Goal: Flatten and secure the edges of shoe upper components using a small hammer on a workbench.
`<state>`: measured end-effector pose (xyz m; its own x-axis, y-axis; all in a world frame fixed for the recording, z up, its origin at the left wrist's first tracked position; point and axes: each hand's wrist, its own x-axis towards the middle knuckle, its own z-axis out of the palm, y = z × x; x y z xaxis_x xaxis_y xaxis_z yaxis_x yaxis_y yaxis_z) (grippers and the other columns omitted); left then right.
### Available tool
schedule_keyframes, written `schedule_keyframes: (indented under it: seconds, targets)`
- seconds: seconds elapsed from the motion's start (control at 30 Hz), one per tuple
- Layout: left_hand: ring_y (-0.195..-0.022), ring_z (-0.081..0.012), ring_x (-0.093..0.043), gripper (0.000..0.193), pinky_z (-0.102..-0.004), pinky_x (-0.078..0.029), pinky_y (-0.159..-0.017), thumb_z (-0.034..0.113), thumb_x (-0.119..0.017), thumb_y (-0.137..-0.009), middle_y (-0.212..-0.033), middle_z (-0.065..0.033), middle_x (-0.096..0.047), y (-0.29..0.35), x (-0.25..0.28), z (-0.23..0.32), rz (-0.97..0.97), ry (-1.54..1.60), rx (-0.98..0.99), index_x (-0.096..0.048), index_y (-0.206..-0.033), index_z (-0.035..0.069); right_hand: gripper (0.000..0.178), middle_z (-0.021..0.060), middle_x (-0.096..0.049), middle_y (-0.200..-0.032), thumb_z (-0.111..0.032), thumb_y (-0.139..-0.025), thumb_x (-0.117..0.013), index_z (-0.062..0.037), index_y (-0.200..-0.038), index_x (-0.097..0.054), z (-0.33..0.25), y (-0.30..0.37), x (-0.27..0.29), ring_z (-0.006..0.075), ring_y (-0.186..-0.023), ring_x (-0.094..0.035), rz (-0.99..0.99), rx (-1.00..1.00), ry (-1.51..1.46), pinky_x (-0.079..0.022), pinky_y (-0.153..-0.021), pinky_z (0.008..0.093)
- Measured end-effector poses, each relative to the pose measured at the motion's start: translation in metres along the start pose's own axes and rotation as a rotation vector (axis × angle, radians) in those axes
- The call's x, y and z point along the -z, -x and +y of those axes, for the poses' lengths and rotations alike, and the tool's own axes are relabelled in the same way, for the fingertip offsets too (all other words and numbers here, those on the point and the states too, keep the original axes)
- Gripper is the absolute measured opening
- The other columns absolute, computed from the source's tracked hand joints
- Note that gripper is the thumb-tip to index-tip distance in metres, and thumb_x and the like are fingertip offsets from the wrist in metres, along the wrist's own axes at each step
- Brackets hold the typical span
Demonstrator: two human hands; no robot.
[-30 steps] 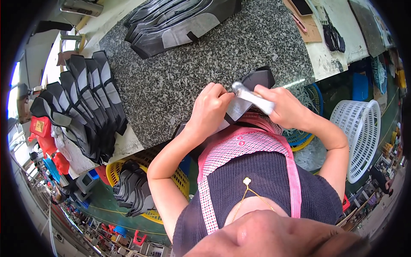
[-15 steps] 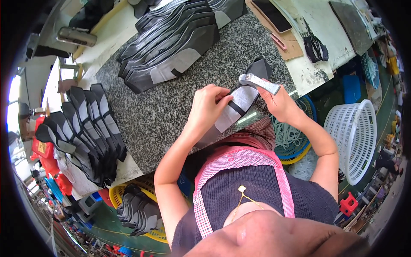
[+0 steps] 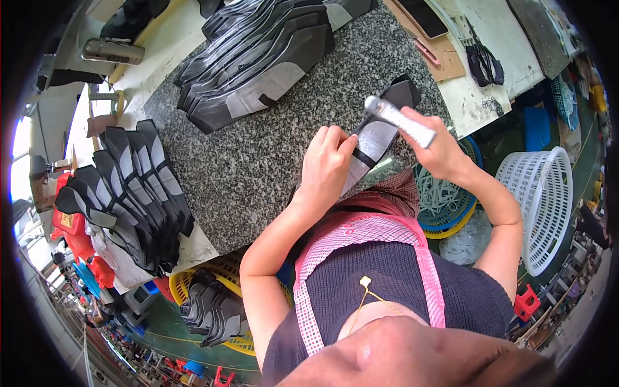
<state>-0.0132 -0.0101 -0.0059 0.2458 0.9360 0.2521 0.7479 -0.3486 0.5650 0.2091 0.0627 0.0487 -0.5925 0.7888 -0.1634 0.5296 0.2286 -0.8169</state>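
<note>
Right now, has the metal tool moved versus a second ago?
Yes: away from the body. The metal tool in the right hand now appears farther in from the stone slab's near edge.

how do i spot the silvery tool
Find the big speckled slab. Near its lower right corner, the right grip holds the silvery tool over a black-and-grey piece. Unlike that piece, it is a slim, shiny bar with a rounded end.
</note>
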Motion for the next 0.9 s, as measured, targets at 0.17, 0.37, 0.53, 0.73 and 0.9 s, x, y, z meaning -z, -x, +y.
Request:
schedule_keyframes:
  seconds: [0.17, 0.37, 0.53, 0.73, 0.9]
  targets:
    - [-0.082, -0.0302, -0.064, 0.013, -0.0396, -0.053, -0.073, 0.004, -0.071, -0.081, -0.087, -0.0133, -0.065, -0.002, 0.000, -0.002, 0.068, 0.276, 0.187, -0.073, -0.092, -0.001, 0.019, 0.0273, -0.060, -0.073, -0.015, -0.092, -0.057, 0.0012, -0.102, -0.054, 0.015, 0.007, -0.027, 0.0493, -0.077, -0.061, -0.027, 0.078, 0.081, -0.048, -0.060, 0.0475]
    - [-0.079, -0.0296, -0.066, 0.011, -0.0377, -0.053, -0.070, 0.006, -0.075, -0.082, -0.084, -0.0138, -0.066, 0.020, 0.007, 0.005, 0.062, 0.173, 0.232, -0.073, -0.090, -0.002, 0.022, 0.0256, -0.059, -0.072, -0.020, -0.100, -0.052, 0.0013, -0.105, -0.057, -0.001, -0.005, -0.013, 0.0464, -0.075, -0.062, -0.120, -0.041, 0.014, -0.047, -0.060, 0.0472]
    - [-0.078, -0.0281, -0.066, 0.010, -0.0366, -0.054, -0.069, 0.002, -0.077, -0.079, -0.085, -0.0121, -0.066, 0.027, 0.006, 0.001, 0.150, 0.191, 0.164, -0.073, -0.088, 0.000, 0.018, 0.0234, -0.063, -0.079, -0.016, -0.095, -0.054, 0.0003, -0.101, -0.056, -0.003, 0.008, -0.032, 0.0467, -0.079, -0.063, -0.149, 0.104, 0.049, -0.050, -0.065, 0.0503]
    - [-0.082, -0.0283, -0.061, 0.016, -0.0384, -0.051, -0.072, 0.004, -0.070, -0.079, -0.087, -0.0101, -0.063, 0.049, 0.008, 0.003, 0.094, -0.012, 0.047, -0.071, -0.095, 0.001, 0.023, 0.0236, -0.063, -0.077, -0.014, -0.094, -0.054, 0.0017, -0.111, -0.057, -0.016, 0.003, -0.025, 0.0448, -0.078, -0.064, -0.116, 0.081, -0.004, -0.050, -0.064, 0.0440]
    - [-0.080, -0.0281, -0.061, 0.015, -0.0380, -0.052, -0.070, 0.002, -0.074, -0.078, -0.087, -0.0099, -0.063, 0.050, 0.015, -0.001, 0.114, 0.052, 0.006, -0.071, -0.093, 0.000, 0.016, 0.0233, -0.063, -0.074, -0.013, -0.091, -0.057, 0.0009, -0.099, -0.055, -0.008, 0.016, -0.048, 0.0472, -0.077, -0.063, -0.224, 0.086, 0.169, -0.049, -0.062, 0.0510]
